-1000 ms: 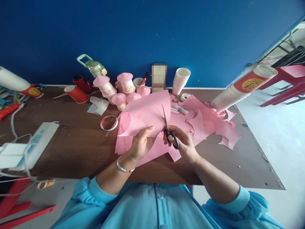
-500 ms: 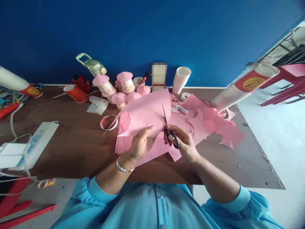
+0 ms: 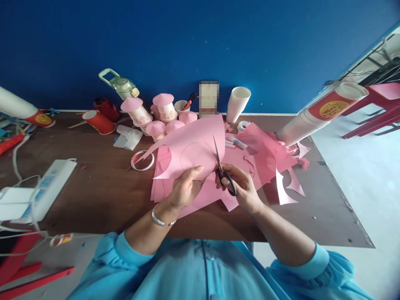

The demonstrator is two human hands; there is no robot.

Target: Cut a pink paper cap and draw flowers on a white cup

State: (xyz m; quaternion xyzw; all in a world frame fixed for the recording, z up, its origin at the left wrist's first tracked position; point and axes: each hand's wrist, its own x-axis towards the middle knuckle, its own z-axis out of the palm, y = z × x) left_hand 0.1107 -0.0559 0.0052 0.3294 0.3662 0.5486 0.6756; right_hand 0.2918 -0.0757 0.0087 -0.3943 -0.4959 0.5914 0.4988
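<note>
My left hand [image 3: 186,186] grips the lower edge of a curled sheet of pink paper [image 3: 200,133], thumb on top and the other fingers underneath. A circle is drawn on the sheet, and a rounded notch has been cut from its left side. In my right hand [image 3: 240,185] are black-handled scissors [image 3: 227,179], their blades pointing up and away beside the circle's right edge. Some right fingers are hidden behind the handles. Beneath both hands lies a stack of pink paper [image 3: 161,187]. A silver bracelet [image 3: 158,217] circles my left wrist.
Paper cups with pink cone tops [image 3: 164,106] stand at the back, near a white cup stack [image 3: 238,104] and a phone [image 3: 209,98]. Pink scraps [image 3: 283,187] cover the right side. A tape roll [image 3: 142,161] lies left of the paper; a power strip [image 3: 51,187] is farther left.
The held sheet's left tip and top edge have lifted slightly. On the right, a cut scrap has shifted left and turned over or folded. Both hands stay nearly in place.
</note>
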